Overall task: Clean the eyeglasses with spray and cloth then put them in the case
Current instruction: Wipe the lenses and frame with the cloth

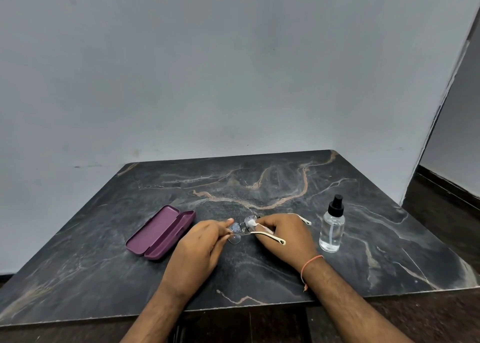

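The eyeglasses point(237, 229), thin-framed with cream temple tips, are held just above the middle of the dark marble table point(259, 181). My left hand point(200, 246) pinches the frame at its left end. My right hand point(283, 236) presses a small white cloth point(252, 223) against the right lens; most of the cloth is hidden in the fingers. Both temples stick out to the right past my right hand. The purple case point(161, 232) lies open to the left of my hands. A clear spray bottle point(332, 228) with a black cap stands upright to the right.
A grey wall rises behind the table's far edge. The table's right edge drops off to a dark floor, with a wall corner at the far right. The near edge runs just below my forearms.
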### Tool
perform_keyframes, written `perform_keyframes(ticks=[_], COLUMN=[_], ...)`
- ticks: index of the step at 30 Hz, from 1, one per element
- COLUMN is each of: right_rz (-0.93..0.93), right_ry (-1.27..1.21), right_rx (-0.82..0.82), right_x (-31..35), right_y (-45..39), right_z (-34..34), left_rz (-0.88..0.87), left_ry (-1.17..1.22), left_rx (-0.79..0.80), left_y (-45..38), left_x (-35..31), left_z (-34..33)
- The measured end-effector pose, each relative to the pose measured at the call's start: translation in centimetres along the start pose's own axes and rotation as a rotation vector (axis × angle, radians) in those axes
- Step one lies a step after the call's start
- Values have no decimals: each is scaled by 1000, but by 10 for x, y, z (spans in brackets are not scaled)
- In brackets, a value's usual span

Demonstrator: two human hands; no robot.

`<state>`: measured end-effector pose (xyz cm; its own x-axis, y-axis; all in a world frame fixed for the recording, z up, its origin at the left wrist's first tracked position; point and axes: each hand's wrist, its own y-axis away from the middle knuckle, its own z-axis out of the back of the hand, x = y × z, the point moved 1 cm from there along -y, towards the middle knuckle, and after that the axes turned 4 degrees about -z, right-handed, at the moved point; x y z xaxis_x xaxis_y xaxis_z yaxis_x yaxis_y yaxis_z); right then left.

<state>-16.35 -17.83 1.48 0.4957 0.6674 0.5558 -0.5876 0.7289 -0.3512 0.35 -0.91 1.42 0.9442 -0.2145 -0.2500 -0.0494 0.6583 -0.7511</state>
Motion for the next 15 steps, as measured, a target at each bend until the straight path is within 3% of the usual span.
perform_keyframes(ticks=[4,10,15], right_rz=[19,36,19], right_ry=[115,-39,159], right_rx=[-40,-3,-39], right_x=[-2,1,-3], right_y=[-4,1,-5], right_z=[-4,0,-6], left_rz=[-20,-25,-33], left_ry=[-6,-36,-42], left_rx=[14,24,25], left_y=[1,1,1], left_x=[0,0,1], left_z=[0,0,-1])
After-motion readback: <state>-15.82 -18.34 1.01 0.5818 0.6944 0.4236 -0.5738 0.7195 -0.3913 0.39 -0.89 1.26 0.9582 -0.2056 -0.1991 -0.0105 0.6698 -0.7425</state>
